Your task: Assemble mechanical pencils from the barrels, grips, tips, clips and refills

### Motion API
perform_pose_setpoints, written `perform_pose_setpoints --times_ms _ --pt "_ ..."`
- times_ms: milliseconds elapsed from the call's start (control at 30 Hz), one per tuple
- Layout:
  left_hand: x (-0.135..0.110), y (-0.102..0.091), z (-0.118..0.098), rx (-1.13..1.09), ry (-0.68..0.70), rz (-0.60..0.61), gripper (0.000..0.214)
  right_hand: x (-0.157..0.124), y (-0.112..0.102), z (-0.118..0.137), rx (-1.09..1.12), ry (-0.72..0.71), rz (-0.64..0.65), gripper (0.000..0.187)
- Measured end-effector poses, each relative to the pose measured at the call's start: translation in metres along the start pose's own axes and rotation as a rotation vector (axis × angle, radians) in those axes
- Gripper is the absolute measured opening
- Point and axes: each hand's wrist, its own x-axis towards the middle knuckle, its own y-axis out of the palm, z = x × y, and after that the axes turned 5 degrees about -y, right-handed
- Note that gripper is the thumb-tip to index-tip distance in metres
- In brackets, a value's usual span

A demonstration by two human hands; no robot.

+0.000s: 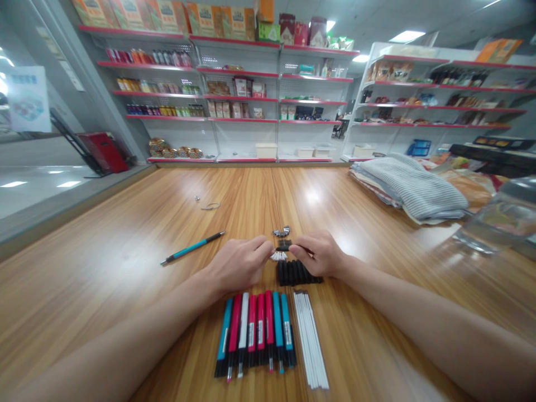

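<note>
8 pen barrels lie aligned, likely for picking.
Centre: right hand pinches a black piece; left hand, grip hidden, cannot tell.

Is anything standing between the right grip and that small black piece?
Nothing visible does: the black piece is at the fingertips of the right grip, the left grip close opposite. The black tubes lie nearer the camera.

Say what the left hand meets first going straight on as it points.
Likely the small black part at the right hand, then that hand itself; depth there is unclear.
</note>
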Motion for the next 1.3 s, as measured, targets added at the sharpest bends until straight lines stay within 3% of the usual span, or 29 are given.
perform_pose_setpoints --times_ms 267,400,700,1067,1233,1300 --pt "-0.001 0.003 0.0 -0.037 -0.03 0.008 0.021 0.001 0.0 0.002 0.086 0.031 -0.008 0.015" --pt "0.0 -0.001 -0.002 -0.057 -0.052 0.025 0.012 0.001 0.001 0.001 0.105 0.021 -0.005 0.015" --pt "0.003 0.002 0.004 -0.051 -0.096 0.026 0.039 0.002 0.002 0.0 0.036 -0.022 -0.04 0.016" --pt "-0.001 0.01 0.005 -0.141 -0.112 0.032 0.017 -0.001 0.005 -0.005 0.011 0.016 -0.043 0.024" --pt "-0.002 0.013 0.007 -0.172 -0.068 0.011 0.037 -0.001 0.004 -0.005 -0.002 0.018 -0.038 0.026" --pt "-0.002 0.011 0.007 -0.177 -0.055 0.006 0.028 -0.001 0.004 -0.005 0.001 0.014 -0.025 0.026"
